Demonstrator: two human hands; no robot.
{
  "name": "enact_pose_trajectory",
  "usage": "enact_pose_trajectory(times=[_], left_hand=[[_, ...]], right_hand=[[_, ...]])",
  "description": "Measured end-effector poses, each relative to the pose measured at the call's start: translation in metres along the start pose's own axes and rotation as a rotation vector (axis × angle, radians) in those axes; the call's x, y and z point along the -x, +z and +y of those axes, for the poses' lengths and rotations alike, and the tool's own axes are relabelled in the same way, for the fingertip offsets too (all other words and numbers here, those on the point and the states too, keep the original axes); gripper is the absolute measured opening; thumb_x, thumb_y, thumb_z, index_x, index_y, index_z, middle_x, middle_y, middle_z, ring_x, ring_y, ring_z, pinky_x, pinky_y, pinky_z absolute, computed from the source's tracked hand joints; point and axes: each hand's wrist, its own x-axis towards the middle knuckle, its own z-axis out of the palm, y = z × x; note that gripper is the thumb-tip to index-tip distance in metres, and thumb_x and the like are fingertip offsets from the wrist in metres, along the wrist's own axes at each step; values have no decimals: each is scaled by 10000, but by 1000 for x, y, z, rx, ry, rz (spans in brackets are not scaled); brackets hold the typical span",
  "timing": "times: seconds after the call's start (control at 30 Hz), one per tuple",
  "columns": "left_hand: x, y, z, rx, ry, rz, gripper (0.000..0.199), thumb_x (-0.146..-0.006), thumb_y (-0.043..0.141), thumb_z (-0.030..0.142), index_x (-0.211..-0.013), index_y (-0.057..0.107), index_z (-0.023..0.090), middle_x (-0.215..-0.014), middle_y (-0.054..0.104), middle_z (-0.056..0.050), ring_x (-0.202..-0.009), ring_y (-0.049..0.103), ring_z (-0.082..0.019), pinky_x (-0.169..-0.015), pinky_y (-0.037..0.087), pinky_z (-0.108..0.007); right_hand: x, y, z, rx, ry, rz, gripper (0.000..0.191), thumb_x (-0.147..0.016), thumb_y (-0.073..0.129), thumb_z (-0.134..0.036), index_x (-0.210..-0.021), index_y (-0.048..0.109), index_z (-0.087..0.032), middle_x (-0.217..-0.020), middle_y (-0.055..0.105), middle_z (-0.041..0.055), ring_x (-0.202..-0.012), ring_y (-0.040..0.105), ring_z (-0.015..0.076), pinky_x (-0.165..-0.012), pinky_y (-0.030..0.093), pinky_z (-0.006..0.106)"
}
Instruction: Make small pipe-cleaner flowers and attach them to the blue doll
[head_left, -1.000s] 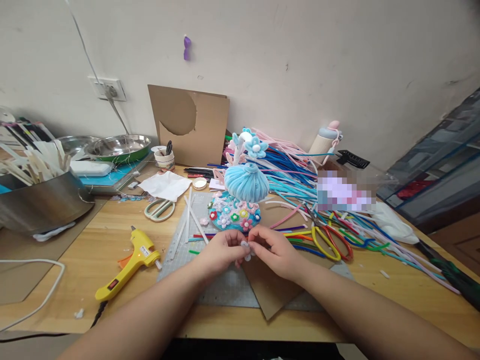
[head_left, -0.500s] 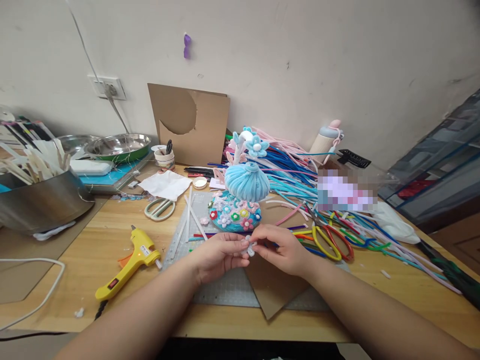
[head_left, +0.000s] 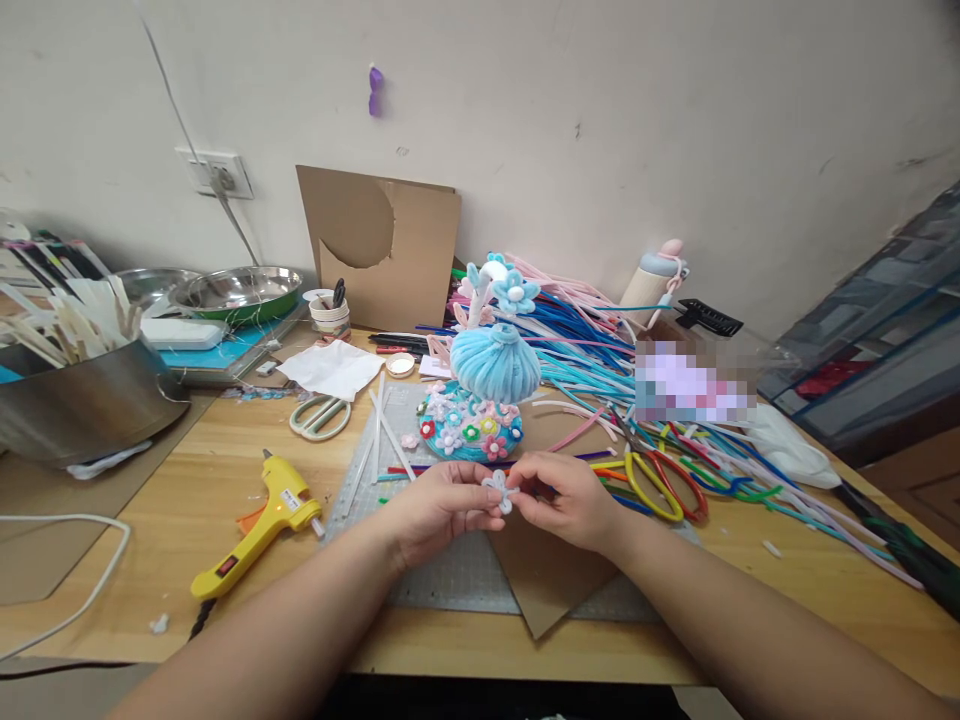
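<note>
Turned since a second ago, the small white pipe-cleaner flower (head_left: 501,493) now shows its looped petals, where before the fingertips mostly hid it. It sits between the two hands, gripped from both sides: the left hand (head_left: 446,508) pinches one edge between thumb and fingers, and the right hand (head_left: 566,502) pinches the opposite edge between thumb and forefinger. Just beyond the fingertips is a round blue base (head_left: 429,446) covered with little coloured flowers, with a pleated blue shade (head_left: 495,365) above it. Under the fingers, a piece of brown cardboard (head_left: 553,580) lies across a grey cutting mat (head_left: 450,590). Well to the left of the fingers, a yellow hot-glue gun (head_left: 283,500) rests on the wooden table (head_left: 420,645). Beyond the right fingers, farther away than the shade, spreads a heap of blue, pink and white pipe cleaners (head_left: 589,383).
</note>
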Motion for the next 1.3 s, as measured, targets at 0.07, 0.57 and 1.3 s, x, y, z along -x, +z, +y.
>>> enact_pose_trajectory(times=[0.07, 0.57, 1.3], left_hand=[[0, 0, 0, -5, 21, 9, 194, -629, 775, 144, -745, 632, 84, -696, 649, -25, -588, 612, -78, -626, 511, -196], [-7, -3, -1, -368, 199, 201, 271, -615, 767, 331, -695, 604, 129, -609, 581, 36, -495, 479, -56, -529, 381, -208], [-6, 0, -3, -282, 187, 93, 298, -634, 777, 299, -784, 589, 123, -707, 635, -11, -630, 588, -102, -620, 463, -233]], right_hand=[[0, 0, -1, -14, 22, 0, 19, -816, 553, -177, -804, 561, -190, -660, 581, 2, -536, 476, 98, -500, 374, 210], [2, 12, -1, -302, 384, -79, 169, -903, 439, -265, -769, 501, -183, -648, 489, -22, -568, 474, 107, -538, 375, 228], [-5, 18, -9, -785, 783, 16, 209, -764, 576, -344, -695, 473, -177, -550, 539, -47, -416, 479, 67, -384, 319, 167]])
